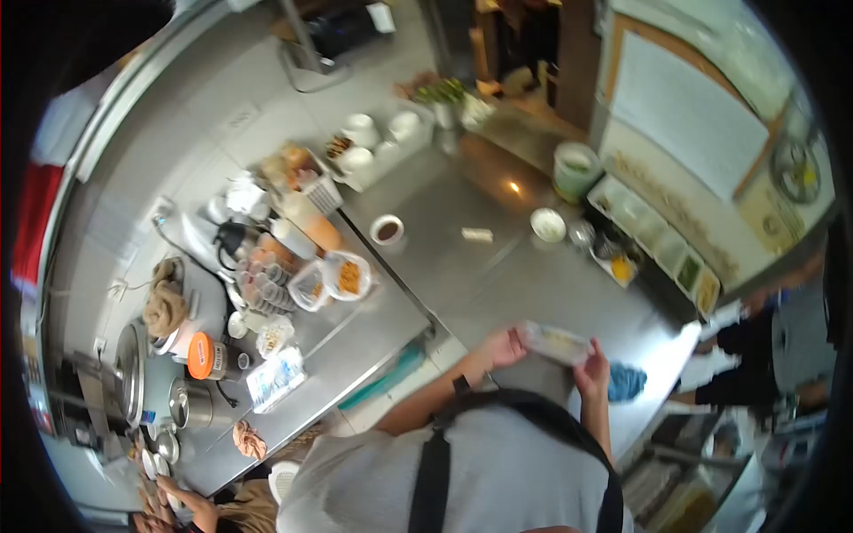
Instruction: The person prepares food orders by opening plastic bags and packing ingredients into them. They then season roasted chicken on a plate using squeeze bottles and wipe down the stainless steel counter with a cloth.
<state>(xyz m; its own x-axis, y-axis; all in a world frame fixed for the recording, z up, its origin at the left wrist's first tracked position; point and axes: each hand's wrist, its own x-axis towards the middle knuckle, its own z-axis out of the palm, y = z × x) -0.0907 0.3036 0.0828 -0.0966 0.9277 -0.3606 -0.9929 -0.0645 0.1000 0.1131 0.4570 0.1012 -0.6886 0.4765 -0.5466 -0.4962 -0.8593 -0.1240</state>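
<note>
A clear plastic container [556, 343] with something pale inside is held level in front of my chest, above the near edge of the steel counter. My left hand [506, 347] closes on its left end, and my right hand [592, 369] grips the right end. The contents are too blurred to name. On the counter beyond lie a small whitish packet [477, 234], a white bowl [548, 225] with pale contents and a white cup [386, 230] of dark liquid. Just right of my right hand sits a crumpled blue cloth [627, 382].
A row of ingredient trays [653, 233] lines the right wall, with a tub [576, 169] at its far end. The left counter carries plastic tubs of orange food [348, 277], an orange-lidded jar [206, 356] and pots [190, 403]. Another person's hand [169, 487] shows at lower left.
</note>
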